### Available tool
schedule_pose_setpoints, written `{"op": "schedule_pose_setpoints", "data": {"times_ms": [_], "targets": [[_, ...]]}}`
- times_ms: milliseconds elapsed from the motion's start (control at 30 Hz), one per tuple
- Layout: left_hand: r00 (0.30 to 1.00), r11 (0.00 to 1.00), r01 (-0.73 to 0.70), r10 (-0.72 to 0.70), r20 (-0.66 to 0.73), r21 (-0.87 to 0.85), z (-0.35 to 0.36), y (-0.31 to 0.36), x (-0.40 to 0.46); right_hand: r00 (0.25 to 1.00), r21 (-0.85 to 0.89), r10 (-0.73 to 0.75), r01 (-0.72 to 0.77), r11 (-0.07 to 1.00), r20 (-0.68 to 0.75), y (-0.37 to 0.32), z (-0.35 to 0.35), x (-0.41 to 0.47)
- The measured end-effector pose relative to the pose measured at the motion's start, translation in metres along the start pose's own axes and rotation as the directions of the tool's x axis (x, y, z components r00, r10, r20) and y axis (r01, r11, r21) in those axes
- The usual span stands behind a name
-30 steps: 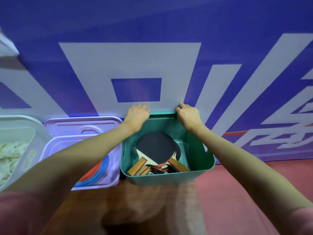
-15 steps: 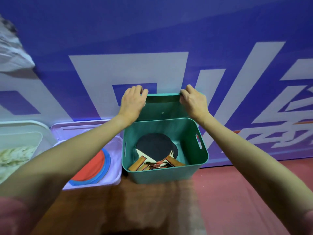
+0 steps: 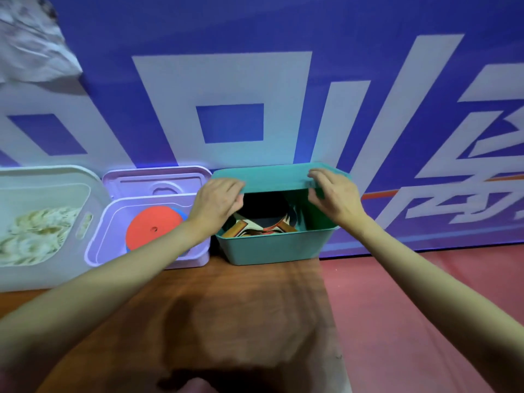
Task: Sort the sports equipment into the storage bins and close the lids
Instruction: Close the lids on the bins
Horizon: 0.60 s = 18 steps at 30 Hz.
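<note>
Teal lid [image 3: 279, 177] half lowered over teal bin [image 3: 272, 248], left hand [image 3: 217, 201] and right hand [image 3: 336, 197] gripping its front edge

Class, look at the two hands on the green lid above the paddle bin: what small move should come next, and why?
Probably lower the green lid onto the green bin. Both the left hand and right hand grip its front edge, it stands half raised, and the paddles already lie inside.

Blue wall banner [image 3: 283, 29] with large white characters, red floor [image 3: 425, 307], brown wooden surface [image 3: 241, 307] below
</note>
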<state>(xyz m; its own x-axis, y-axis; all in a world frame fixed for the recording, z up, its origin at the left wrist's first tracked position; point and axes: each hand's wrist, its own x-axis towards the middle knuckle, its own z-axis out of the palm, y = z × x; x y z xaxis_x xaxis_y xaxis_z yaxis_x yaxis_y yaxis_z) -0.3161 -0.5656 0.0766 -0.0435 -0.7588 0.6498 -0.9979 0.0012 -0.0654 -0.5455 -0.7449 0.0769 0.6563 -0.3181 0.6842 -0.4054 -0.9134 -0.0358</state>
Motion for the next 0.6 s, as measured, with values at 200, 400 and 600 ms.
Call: {"op": "schedule_pose_setpoints", "data": {"times_ms": [200, 400, 600], "targets": [[0.986, 0.994, 0.080, -0.069, 0.150, -0.073, 0.014, 0.014, -0.056, 0.990, 0.006, -0.129, 0.129, 0.992, 0.063, -0.015, 0.018, -0.052], [0.971, 0.997, 0.077, -0.069, 0.230, -0.026, 0.014, 0.038, -0.069, 0.987, -0.006, -0.096, 0.098, 0.995, 0.129, -0.016, 0.022, -0.081], [0.968, 0.992, 0.112, -0.098, 0.232, -0.050, 0.016, 0.039, -0.081, 0.977, -0.017, -0.077, 0.082, 0.996, 0.199, -0.021, 0.024, -0.093]]}}
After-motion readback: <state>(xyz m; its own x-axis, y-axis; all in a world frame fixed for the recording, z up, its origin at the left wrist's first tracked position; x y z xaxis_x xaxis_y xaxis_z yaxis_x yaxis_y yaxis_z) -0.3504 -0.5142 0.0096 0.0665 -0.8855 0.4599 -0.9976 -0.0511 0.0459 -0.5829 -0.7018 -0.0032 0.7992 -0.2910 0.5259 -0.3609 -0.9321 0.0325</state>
